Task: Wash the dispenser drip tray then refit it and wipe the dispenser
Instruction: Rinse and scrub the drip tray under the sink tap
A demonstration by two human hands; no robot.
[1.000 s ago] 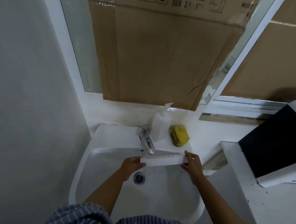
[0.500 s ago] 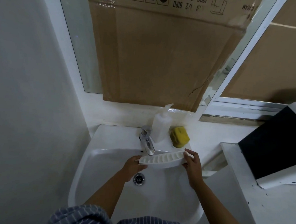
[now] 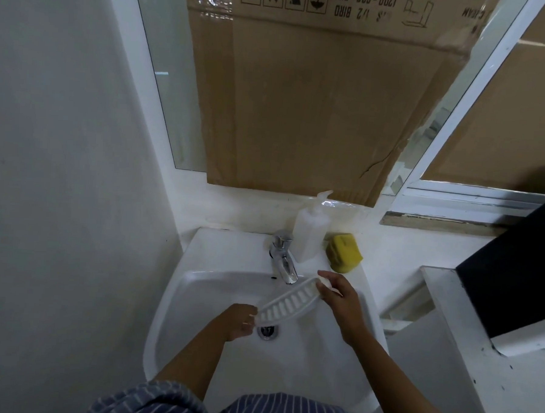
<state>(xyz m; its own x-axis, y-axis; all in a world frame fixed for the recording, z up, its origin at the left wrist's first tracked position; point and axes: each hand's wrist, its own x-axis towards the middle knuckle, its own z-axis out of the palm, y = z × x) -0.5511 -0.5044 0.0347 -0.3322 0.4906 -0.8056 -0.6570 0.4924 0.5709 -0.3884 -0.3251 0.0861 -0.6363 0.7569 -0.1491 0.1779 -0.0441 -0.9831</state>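
Drip tray (image 3: pixel 286 303) hangs tilted over the sink (image 3: pixel 178 299); I judge for draining. Left hand (image 3: pixel 238 321) grasps its near-left end, right hand (image 3: pixel 339 299) its far-right end, below the tap (image 3: pixel 282 259).

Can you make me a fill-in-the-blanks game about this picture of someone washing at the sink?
1. Both hands hold the white drip tray over the ____.
2. The sponge beside the soap bottle is coloured ____.
3. The right hand grips the tray end nearest the ____.
4. The left hand holds the tray end that sits just above the ____.

Missing words: sink; yellow; tap; drain
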